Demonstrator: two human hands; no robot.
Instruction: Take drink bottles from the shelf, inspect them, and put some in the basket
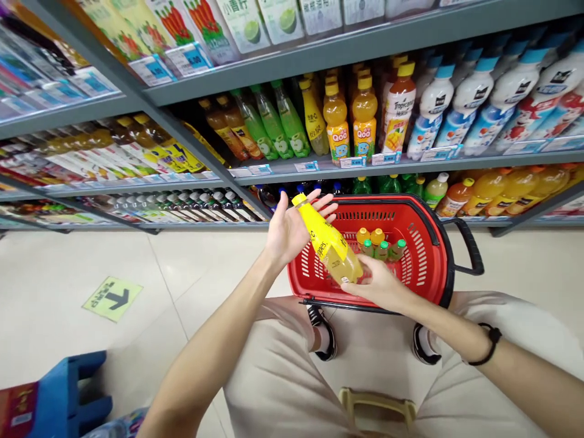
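Note:
A yellow-labelled drink bottle (329, 246) is held tilted over the red shopping basket (417, 222), its yellow cap toward the shelf. My right hand (378, 283) grips it near the base. Beside the neck, my left hand (288, 230) is open with the palm up and the fingers spread behind the bottle; whether it bears any weight I cannot tell. Inside the basket stand several small bottles, some with orange caps (376, 236) and some with green caps (382, 248).
Shelves of drinks (274, 167) run across the front, with one similar yellow bottle (314, 115) on the middle shelf. The basket's black handle (469, 246) sticks out right. At lower left is a blue stand (68, 389); an arrow sticker (112, 298) marks the floor.

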